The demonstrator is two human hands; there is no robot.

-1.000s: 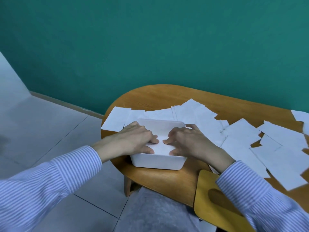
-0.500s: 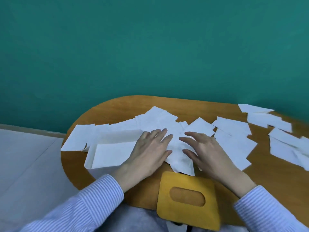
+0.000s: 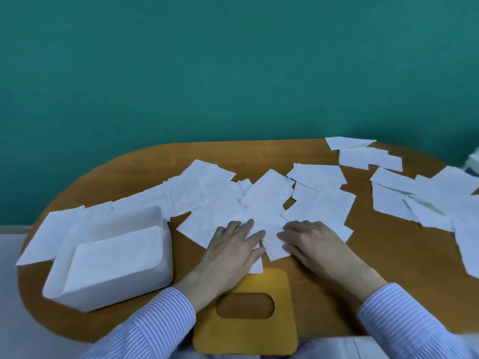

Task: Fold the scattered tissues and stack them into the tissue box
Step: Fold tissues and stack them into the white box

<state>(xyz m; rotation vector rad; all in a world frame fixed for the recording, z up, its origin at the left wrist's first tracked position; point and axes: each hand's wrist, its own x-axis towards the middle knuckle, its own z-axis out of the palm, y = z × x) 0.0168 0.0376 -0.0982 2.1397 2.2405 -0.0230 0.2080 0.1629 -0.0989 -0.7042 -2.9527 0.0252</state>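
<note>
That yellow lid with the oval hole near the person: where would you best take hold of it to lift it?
Probably by its near edge or right edge. The yellow lid lies flat on the wooden table, its near edge seeming to overhang the table's edge, so fingers could slip underneath there. Its far edge tucks under a tissue and the left hand. The oval hole also offers a finger hold.
</note>
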